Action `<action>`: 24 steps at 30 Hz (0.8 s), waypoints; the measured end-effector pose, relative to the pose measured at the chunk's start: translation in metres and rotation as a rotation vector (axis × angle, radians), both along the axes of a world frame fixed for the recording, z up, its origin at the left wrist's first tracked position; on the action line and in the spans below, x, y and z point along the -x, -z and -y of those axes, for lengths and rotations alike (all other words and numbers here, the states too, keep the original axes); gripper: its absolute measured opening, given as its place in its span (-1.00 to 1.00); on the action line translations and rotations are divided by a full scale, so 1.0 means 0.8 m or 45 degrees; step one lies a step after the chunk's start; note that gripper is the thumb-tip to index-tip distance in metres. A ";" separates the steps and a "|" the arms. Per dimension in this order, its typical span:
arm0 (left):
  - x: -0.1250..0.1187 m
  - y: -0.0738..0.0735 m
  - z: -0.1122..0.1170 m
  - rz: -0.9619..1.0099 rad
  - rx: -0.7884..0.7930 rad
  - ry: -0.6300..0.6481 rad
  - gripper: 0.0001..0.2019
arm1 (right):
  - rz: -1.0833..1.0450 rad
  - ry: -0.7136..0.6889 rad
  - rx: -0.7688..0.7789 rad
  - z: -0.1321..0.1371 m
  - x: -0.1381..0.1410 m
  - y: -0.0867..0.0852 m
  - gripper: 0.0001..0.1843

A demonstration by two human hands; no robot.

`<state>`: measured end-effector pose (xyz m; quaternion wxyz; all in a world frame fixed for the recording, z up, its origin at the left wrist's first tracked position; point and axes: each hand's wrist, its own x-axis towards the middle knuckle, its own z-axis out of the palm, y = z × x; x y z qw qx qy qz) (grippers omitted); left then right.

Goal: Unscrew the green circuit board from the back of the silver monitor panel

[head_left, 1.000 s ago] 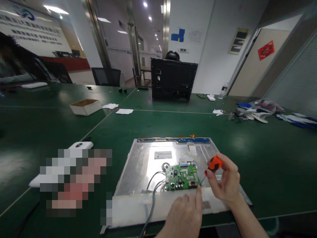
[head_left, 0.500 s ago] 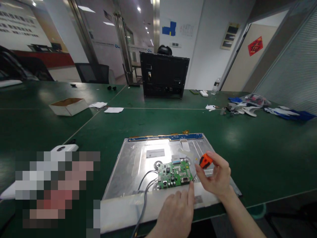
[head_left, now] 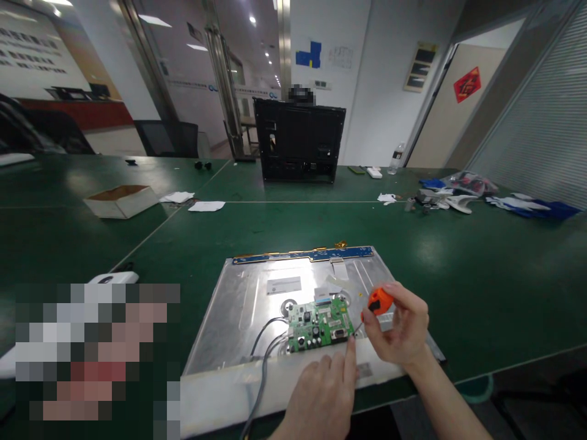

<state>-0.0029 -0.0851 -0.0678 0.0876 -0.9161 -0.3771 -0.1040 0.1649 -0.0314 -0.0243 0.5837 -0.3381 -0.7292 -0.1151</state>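
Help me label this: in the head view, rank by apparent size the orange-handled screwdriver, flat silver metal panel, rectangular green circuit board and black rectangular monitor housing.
Flat silver metal panel
Black rectangular monitor housing
Rectangular green circuit board
Orange-handled screwdriver
By look only; the housing stands farther back.

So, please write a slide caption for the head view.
Right hand holds an orange screwdriver at a corner of a green circuit board, left hand alongside.

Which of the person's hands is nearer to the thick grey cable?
Left. The left hand is just right of the grey cable; the right hand, holding the screwdriver, is farther right.
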 end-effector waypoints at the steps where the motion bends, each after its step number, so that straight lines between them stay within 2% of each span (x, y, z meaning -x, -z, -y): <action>1: 0.000 -0.001 0.000 0.000 0.005 0.001 -0.49 | 0.001 0.033 -0.042 -0.001 0.001 0.000 -0.34; 4: -0.001 -0.003 0.000 0.012 0.017 0.009 -0.49 | 0.023 0.143 -0.122 -0.002 0.004 -0.003 -0.34; 6: -0.002 -0.005 0.000 0.021 0.013 0.008 -0.51 | 0.058 0.152 -0.115 -0.002 0.005 -0.007 -0.35; 12: -0.001 -0.005 -0.001 0.007 -0.004 0.021 -0.49 | 0.058 -0.066 0.032 0.001 0.000 -0.010 -0.47; 15: -0.001 -0.003 -0.001 -0.004 0.000 0.023 -0.46 | 0.033 -0.085 0.094 0.003 -0.002 -0.007 -0.46; 20: -0.001 -0.001 -0.001 -0.002 -0.011 0.008 -0.43 | 0.010 -0.007 -0.029 0.001 -0.002 -0.006 -0.38; 24: -0.001 -0.002 -0.002 0.008 -0.020 0.010 -0.44 | 0.066 0.012 -0.071 -0.001 0.000 -0.014 -0.34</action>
